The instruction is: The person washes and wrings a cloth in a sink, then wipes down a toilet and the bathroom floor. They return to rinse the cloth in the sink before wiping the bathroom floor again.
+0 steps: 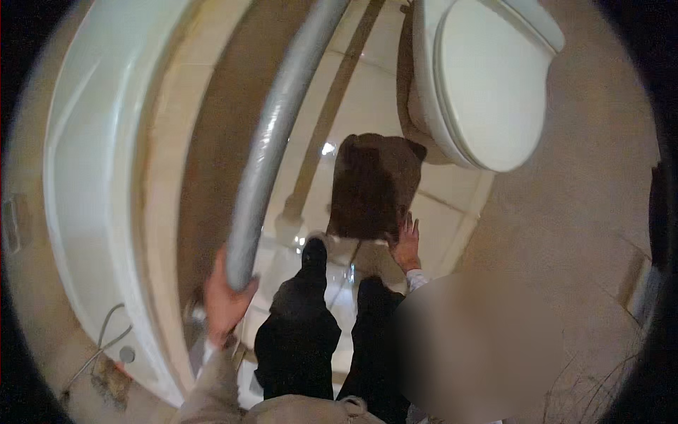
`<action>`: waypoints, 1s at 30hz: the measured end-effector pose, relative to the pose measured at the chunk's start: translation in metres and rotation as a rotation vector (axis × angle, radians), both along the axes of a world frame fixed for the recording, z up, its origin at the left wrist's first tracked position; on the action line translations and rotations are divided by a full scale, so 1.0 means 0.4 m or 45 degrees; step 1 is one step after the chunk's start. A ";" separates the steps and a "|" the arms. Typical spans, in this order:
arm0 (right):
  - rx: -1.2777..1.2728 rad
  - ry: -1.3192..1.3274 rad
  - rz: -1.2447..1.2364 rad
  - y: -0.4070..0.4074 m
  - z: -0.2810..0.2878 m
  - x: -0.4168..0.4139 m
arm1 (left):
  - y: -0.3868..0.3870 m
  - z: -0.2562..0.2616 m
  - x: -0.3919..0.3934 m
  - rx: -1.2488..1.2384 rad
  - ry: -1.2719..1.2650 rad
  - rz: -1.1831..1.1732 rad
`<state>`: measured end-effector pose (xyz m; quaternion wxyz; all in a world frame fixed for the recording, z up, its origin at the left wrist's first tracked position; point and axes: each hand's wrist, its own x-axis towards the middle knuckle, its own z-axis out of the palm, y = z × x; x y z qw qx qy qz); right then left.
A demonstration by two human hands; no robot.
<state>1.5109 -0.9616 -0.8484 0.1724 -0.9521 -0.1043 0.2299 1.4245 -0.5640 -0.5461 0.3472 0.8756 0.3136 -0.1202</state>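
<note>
My left hand [229, 302] is closed around the lower end of a long silver-grey tube [270, 132], which slants up to the top edge of the view. A dark brown cloth or mat [371, 185] lies on the light tiled floor beyond my feet. At its lower right corner is my right hand [407, 244], fingers spread; whether it touches or pinches the corner cannot be told.
A white toilet with a closed lid [492, 85] stands at the upper right. Along the left runs a white bathtub [90, 175], with a thin hose [108, 339] at its lower end. A blurred patch hides the lower right.
</note>
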 end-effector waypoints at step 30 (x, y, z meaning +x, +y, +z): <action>0.750 -0.259 0.779 0.673 -0.430 0.321 | 0.012 0.065 -0.073 0.341 -0.117 -0.189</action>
